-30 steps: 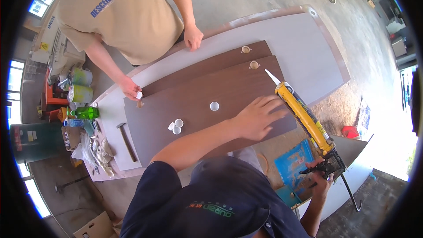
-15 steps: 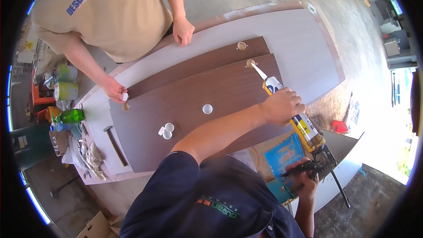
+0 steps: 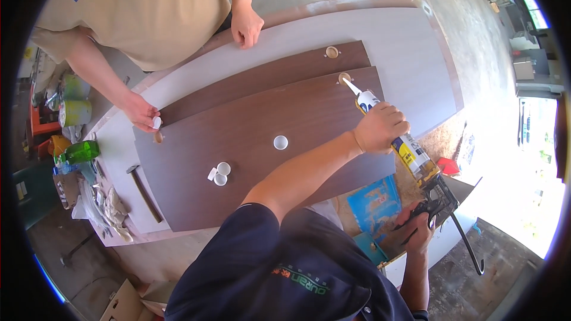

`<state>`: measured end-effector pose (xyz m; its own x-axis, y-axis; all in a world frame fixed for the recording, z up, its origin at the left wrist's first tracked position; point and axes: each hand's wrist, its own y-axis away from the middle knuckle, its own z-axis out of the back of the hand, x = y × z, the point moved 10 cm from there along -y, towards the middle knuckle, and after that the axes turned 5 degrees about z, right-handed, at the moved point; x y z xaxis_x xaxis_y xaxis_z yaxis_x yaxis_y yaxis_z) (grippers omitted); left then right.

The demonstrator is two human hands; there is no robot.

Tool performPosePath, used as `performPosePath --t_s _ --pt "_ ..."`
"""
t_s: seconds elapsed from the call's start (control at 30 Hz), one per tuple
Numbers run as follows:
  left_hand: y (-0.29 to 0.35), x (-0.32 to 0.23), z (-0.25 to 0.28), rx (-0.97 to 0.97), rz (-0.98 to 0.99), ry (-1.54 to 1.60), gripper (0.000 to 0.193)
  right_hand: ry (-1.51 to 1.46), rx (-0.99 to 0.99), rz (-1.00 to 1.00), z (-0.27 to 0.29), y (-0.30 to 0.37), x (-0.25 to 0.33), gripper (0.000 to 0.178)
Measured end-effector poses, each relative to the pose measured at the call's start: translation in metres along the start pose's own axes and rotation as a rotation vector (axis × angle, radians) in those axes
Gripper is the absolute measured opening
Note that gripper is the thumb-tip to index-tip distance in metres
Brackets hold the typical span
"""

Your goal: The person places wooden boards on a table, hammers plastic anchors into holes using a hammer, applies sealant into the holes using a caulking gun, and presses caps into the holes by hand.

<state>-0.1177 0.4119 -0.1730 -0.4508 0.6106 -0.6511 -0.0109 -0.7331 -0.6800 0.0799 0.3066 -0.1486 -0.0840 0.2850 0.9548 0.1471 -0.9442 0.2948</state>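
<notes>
A caulking gun (image 3: 439, 193) with a white, blue and yellow sealant cartridge (image 3: 414, 158) slants across the right side. My left hand (image 3: 382, 128) is wrapped round the front of the cartridge, and my right hand (image 3: 421, 230) grips the black handle and trigger. The white nozzle (image 3: 352, 86) points into a round hole (image 3: 345, 78) at the far right corner of the nearer brown board (image 3: 267, 119). Whether sealant is coming out cannot be made out. Several white round cups (image 3: 281, 142) rest on that board, some grouped left of my forearm.
Across the table a co-worker's hand (image 3: 141, 113) holds a white cup (image 3: 156, 123) beside another hole (image 3: 158, 137). A second brown board (image 3: 279, 71) lies behind. A hammer (image 3: 144, 194), green bottle (image 3: 82, 151) and rags are at left; a blue tray (image 3: 373, 204) is near my right side.
The view has shifted slightly. The nozzle tip sits a little further into the hole, and the gun's rear rod shows more. Both my hands keep their grip.
</notes>
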Motion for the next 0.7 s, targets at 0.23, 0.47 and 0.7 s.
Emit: performPosePath --t_s 0.23,0.47,0.7 --pt "-0.002 0.001 0.006 -0.104 0.009 0.005 0.033 0.152 0.051 0.016 -0.002 -0.009 0.016 0.058" --pt "-0.003 -0.001 0.01 -0.123 0.013 0.0 0.034 0.251 0.1 0.041 0.01 -0.012 0.021 0.048" --pt "-0.001 -0.002 0.016 -0.203 0.019 0.007 0.033 0.331 0.096 0.071 0.004 -0.015 0.035 0.049"
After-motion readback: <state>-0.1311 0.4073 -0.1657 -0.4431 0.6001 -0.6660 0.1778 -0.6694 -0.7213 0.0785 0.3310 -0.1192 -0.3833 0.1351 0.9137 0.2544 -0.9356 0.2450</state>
